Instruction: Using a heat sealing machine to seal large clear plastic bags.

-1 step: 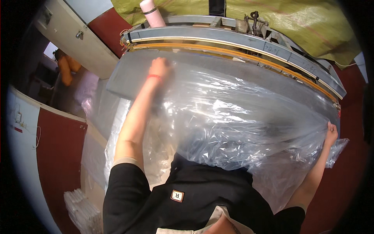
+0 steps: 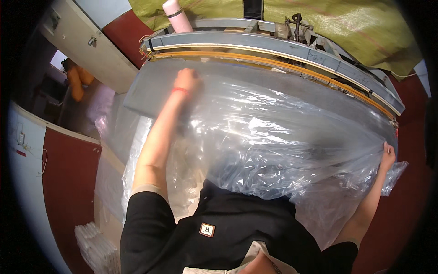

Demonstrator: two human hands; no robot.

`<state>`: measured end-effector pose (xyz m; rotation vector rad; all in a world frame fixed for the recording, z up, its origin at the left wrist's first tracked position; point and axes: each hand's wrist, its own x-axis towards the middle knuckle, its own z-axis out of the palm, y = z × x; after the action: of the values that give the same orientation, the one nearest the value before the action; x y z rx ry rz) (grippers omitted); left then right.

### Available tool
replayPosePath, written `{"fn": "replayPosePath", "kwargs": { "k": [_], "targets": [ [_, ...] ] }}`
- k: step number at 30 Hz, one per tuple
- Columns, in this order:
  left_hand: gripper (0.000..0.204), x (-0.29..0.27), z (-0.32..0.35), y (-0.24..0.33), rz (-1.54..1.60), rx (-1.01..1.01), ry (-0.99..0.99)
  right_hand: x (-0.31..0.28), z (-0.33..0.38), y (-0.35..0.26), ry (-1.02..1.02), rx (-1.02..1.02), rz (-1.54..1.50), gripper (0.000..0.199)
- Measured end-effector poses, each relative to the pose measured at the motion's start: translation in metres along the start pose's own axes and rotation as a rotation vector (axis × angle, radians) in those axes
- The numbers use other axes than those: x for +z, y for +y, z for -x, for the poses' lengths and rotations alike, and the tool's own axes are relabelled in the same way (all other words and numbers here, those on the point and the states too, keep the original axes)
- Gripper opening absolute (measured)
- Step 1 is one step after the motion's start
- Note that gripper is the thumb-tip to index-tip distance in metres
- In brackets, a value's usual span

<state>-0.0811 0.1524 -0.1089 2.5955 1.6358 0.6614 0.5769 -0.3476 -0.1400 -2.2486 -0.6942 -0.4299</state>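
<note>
A wide sheet of clear plastic film point(image 2: 273, 132), creased and shiny, spreads over a grey worktop point(image 2: 150, 86) and drapes down against my body. My left hand point(image 2: 186, 81) is closed at the film's far left corner; its fingers are curled and partly blurred. At the right edge my right hand point(image 2: 388, 156) pinches the film, and creases run from it toward the middle. A loose end of film hangs beyond my right wrist. More crumpled clear film lies under my left forearm.
Behind the worktop runs a long metal bar point(image 2: 273, 43) with an orange strip point(image 2: 255, 58) along it. A pink bottle point(image 2: 178, 17) and a black clamp point(image 2: 298, 25) stand behind. Folded clear bags point(image 2: 96, 246) are stacked at lower left, and a door point(image 2: 93, 43) is at far left.
</note>
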Motion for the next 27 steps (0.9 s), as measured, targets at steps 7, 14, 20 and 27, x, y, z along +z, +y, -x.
{"fn": "replayPosePath", "kwargs": {
  "k": [7,14,20,27],
  "targets": [
    [0.019,0.027,-0.022,-0.003,0.721,-0.379,0.308,0.062,-0.029,0.002,0.209,0.135,-0.337,0.027],
    [0.012,0.048,-0.081,-0.042,0.984,-0.439,0.454,0.143,-0.069,-0.072,0.226,0.029,-0.439,0.026],
    [0.014,0.068,-0.093,-0.064,1.029,-0.400,0.497,0.146,-0.067,-0.095,0.262,0.182,-0.578,0.026],
    [0.016,0.055,-0.093,-0.061,1.161,-0.495,0.458,0.127,-0.064,-0.109,0.369,0.282,-0.583,0.020]
  ]
}}
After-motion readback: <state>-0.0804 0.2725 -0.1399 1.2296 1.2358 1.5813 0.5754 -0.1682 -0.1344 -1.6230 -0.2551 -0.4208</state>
